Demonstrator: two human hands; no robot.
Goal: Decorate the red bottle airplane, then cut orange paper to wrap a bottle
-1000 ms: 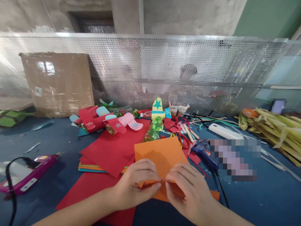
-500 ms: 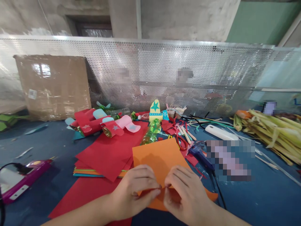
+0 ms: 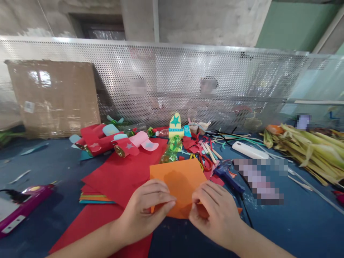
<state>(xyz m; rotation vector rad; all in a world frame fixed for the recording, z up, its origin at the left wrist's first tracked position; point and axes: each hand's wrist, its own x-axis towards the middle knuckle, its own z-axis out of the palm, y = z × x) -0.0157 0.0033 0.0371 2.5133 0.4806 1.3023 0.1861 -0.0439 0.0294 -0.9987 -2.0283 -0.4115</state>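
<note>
A sheet of orange paper point(image 3: 181, 184) is in front of me, its near edge curving between my hands. My left hand point(image 3: 150, 208) is closed in a pinch at the paper's left near side, thumb against fingertips. Opposite it, my right hand point(image 3: 215, 211) pinches the near right part, with a bit of orange showing inside the curl of its fingers. The fingers partly hide both near corners. Just beyond the sheet lies a green plastic bottle point(image 3: 170, 150). Red paper sheets point(image 3: 120, 175) are stacked on the left, under and beside my left forearm.
Red paper-covered bottle crafts point(image 3: 99, 139) lie at the back left. Red-handled scissors point(image 3: 206, 163), a blue glue gun point(image 3: 229, 179) and paper scraps are on the right. A purple power strip point(image 3: 29, 204) is at far left, corn husks point(image 3: 309, 150) at far right.
My hands have moved apart along the orange paper's near edge, left hand leftward. The near part that hung below my fingers now shows less. The view has shifted slightly.
</note>
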